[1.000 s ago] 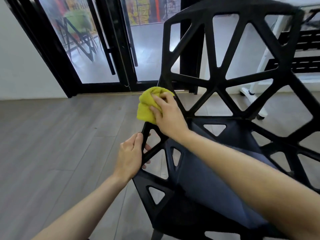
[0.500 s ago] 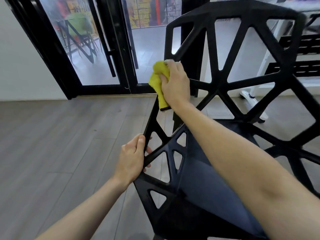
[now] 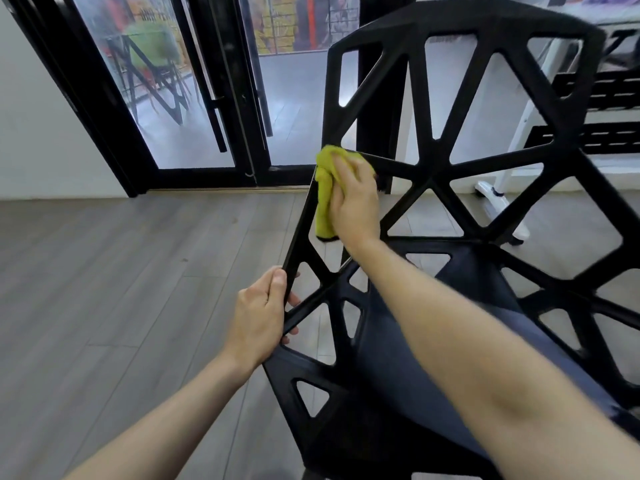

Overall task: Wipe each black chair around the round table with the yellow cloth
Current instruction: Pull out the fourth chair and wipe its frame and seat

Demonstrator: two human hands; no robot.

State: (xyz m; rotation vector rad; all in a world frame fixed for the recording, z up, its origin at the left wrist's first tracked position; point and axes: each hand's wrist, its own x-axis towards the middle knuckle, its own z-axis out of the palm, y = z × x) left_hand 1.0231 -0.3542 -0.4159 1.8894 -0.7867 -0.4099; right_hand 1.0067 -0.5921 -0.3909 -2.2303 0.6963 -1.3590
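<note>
A black chair (image 3: 433, 174) with a lattice of triangular openings fills the centre and right; a dark blue-grey cushion (image 3: 415, 341) lies on its seat. My right hand (image 3: 355, 199) grips the bunched yellow cloth (image 3: 323, 199) against the left edge of the chair, where the backrest meets the side frame. Lower down, my left hand (image 3: 259, 317) grips the left side bar of the chair, thumb on top and fingers curled behind it. The round table is out of view.
Grey wood-plank floor (image 3: 121, 289) stretches to the left. Black-framed glass doors (image 3: 207, 98) stand behind, with a green chair (image 3: 152, 46) beyond them. A white stand on castors (image 3: 498, 199) and black slatted furniture (image 3: 595, 98) sit at the right behind the chair.
My right hand with the cloth went up the chair's left edge from the side bar to the backrest, then came a little way back down. My left hand kept its hold on the side bar.
</note>
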